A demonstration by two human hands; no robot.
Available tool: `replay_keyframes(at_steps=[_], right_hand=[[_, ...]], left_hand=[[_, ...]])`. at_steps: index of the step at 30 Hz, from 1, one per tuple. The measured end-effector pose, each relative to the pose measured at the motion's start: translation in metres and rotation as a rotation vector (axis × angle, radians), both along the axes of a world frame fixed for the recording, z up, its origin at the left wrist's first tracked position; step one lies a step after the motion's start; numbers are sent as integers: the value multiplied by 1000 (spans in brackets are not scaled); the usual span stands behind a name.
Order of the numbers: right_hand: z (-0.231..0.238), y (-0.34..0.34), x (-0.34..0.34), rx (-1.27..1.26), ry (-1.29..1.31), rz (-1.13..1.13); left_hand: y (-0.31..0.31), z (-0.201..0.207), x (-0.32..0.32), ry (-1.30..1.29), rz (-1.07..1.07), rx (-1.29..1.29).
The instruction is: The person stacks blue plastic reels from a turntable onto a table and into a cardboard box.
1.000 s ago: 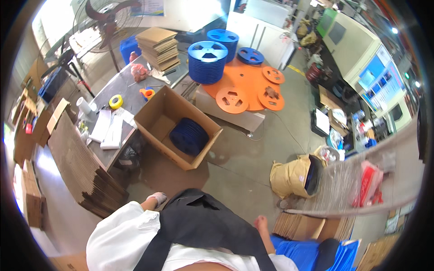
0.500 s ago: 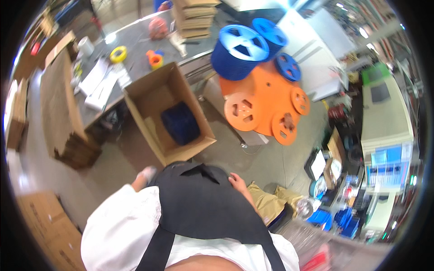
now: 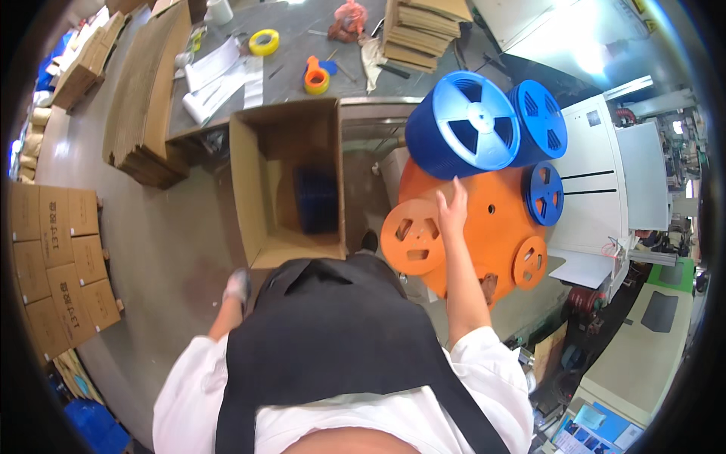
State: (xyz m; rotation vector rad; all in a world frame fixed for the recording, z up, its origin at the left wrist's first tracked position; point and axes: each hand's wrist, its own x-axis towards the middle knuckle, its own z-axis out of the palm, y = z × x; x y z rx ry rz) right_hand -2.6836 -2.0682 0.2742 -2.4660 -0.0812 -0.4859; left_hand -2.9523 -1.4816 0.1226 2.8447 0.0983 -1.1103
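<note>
The big stack of blue reels [image 3: 463,125] is standing just beyond the fingertips of the right hand [image 3: 452,210], resting on the far edge of the large orange disc [image 3: 491,227]. Its long axis is lying tilted rather than upright, so the spoked round face is pointing up and toward the camera while the ribbed side is sloping away to the left. The right hand is reaching out with the fingers spread and apart, closing on nothing; the fingertips are at the lower rim of the stack, though whether they are touching it I cannot tell.

Just right of the stack a second blue reel stack [image 3: 538,121] is leaning the same way, and a single flat blue reel [image 3: 543,193] is lying to the right of the hand. Left of the wrist a small orange reel [image 3: 412,236] is lying flat; another orange reel [image 3: 529,261] is sitting to the right, nearer the body.

Farther left of the hand an open cardboard box [image 3: 265,189] is holding dark blue reels [image 3: 316,200]. The left hand [image 3: 237,286] is hanging low beside the box's near corner, with its fingers too blurred to judge.
</note>
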Motion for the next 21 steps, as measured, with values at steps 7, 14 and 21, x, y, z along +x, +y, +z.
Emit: replay_keyframes(at_steps=[7,14,21], right_hand=[[11,-80,168,-469,802,98],[-55,-97,219,-169,1211,385],[-93,-93,205,-249,989,243]], left_hand=[[-104,27,-122,265,699,-228],[-203,106,-127,281,951,-303],[-206,113,-113,281,921,-281]])
